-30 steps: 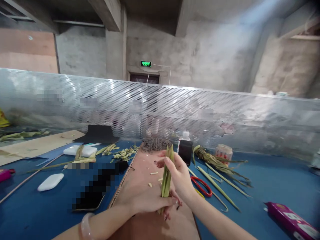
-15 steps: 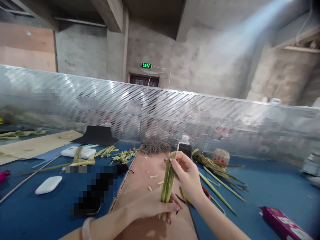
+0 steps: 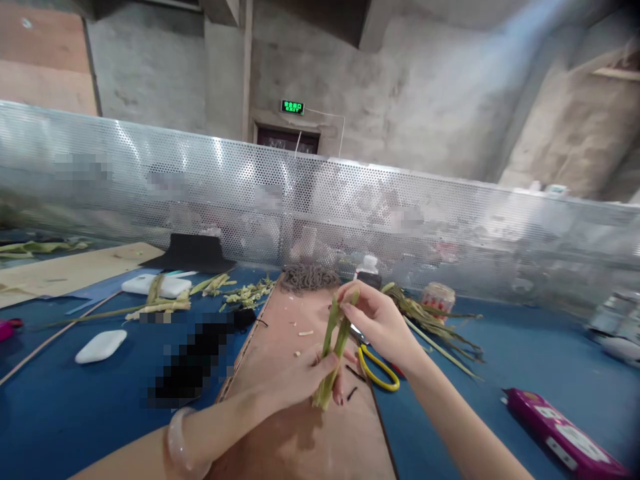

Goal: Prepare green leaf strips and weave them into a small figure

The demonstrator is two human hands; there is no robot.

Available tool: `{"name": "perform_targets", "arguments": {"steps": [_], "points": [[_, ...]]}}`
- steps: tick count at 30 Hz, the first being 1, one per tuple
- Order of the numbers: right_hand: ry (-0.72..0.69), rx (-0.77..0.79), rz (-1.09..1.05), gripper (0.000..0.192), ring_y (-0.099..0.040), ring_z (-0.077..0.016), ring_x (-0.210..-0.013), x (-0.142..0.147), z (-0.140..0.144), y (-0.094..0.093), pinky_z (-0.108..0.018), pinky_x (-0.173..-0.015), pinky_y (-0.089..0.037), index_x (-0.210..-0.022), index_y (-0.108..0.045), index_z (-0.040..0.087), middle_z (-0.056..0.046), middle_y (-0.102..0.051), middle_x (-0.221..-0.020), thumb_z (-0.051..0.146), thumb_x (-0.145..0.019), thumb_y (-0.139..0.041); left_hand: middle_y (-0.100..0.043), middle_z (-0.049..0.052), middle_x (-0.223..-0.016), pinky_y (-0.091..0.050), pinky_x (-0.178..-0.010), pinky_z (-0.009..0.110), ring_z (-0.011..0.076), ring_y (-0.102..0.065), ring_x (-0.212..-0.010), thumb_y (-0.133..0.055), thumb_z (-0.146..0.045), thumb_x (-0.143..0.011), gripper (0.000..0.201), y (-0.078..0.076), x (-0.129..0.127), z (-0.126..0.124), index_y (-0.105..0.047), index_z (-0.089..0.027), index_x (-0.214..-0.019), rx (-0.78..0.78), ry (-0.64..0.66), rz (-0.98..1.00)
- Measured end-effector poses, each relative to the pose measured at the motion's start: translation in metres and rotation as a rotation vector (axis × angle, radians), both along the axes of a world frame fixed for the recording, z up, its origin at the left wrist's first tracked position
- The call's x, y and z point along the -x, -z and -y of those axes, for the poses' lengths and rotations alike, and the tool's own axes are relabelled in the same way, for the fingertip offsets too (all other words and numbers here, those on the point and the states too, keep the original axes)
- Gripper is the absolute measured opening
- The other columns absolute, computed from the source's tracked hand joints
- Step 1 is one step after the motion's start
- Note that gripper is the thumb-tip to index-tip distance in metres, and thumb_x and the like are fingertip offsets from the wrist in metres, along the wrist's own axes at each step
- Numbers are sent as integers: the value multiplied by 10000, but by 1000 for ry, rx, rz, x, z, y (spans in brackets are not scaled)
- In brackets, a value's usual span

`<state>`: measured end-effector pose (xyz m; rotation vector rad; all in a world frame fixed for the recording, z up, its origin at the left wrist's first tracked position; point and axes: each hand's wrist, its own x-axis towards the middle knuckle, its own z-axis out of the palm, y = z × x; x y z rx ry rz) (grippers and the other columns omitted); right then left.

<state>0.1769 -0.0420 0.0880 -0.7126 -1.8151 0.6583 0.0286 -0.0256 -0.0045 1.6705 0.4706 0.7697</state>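
Upright over the brown board [image 3: 280, 427] is a small bundle of flat green plant strips [image 3: 327, 383], like leaf or stalk pieces. My left hand [image 3: 310, 380] is closed around its lower part, with the cut ends showing below the fingers. At the top, my right hand [image 3: 367, 317] pinches a strip between thumb and fingers. The strips stand apart at their upper ends, leaving a gap. Behind my right wrist lie scissors [image 3: 377, 370] with yellow and red handles, partly hidden by the arm.
A grey cord coil [image 3: 309, 279] lies at the board's far end. Right are dried strips [image 3: 425, 313], a clear jar [image 3: 439, 299] and a purple tool [image 3: 560, 430]. Left are a white case [image 3: 101, 347], a pixelated dark object [image 3: 195, 363] and plant scraps [image 3: 250, 293]. A perforated metal screen [image 3: 225, 193] stands behind.
The strips have spread apart at the top, and my right hand has shifted slightly right. The view has tilted down a little, and more of the scissors shows.
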Motion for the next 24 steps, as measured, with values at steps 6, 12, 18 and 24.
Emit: {"name": "perform_targets", "arguments": {"steps": [6, 12, 18, 24], "points": [[2, 38, -39, 64, -572, -129, -738, 0, -4, 6, -279, -699, -454, -756, -514, 190, -19, -587, -878, 205, -817, -498, -604, 23, -629, -468, -698, 284, 164, -583, -636, -238, -485, -925, 482, -20, 2, 18, -610, -178, -917, -64, -220, -60], [-23, 105, -168, 71, -614, -128, -706, 1, -11, 14, -285, -691, -483, -788, -496, 192, -11, -605, -853, 247, -831, -507, -601, 27, -582, -476, -683, 294, 176, -570, -613, -207, -458, -934, 524, -32, 0, 24, -635, -158, -895, 44, -313, -125], [33, 81, -257, 97, -602, -122, -725, 9, -11, 23, -286, -709, -504, -762, -473, 203, -5, -612, -872, 256, -841, -495, -603, 30, -549, -465, -617, 258, 148, -517, -520, -170, -344, -951, 571, -53, -1, 35, -658, -162, -717, 91, -376, -119], [111, 72, -248, 96, -590, -128, -700, 9, -11, 26, -284, -682, -502, -791, -530, 200, -20, -635, -846, 279, -839, -502, -564, 5, -494, -435, -521, 235, 152, -479, -488, -464, -400, -857, 397, -54, 13, 35, -643, -220, -553, 0, -461, -49]]}}
